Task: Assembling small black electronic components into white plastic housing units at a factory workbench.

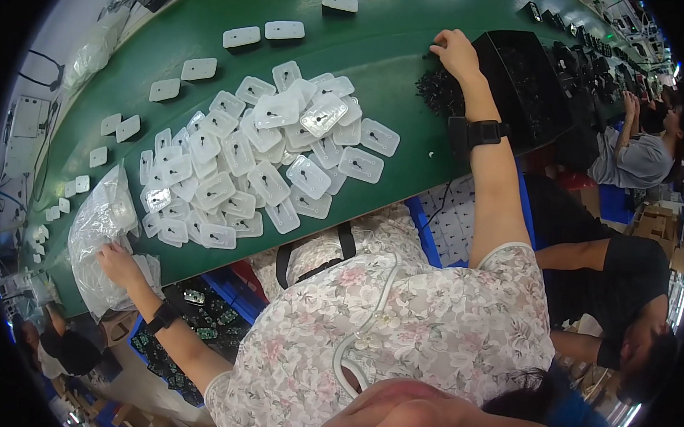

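Note:
My left hand (118,266) is closed on the edge of a clear plastic bag (97,237), which has pale pieces showing inside it. My right hand (457,55) reaches to the far right, over a small pile of thin black parts (439,92). Its fingers are curled together; anything between them is too small to make out. Between my hands spreads a big heap of translucent white plastic covers (238,155), rounded rectangles, many with a small black piece on them.
A black bin (519,84) of black parts stands beside my right forearm. White-topped boxes (199,69) line the green table's (394,78) far side. Blue crates sit below the near edge, one with circuit boards (192,333). Other people are nearby at right and lower left.

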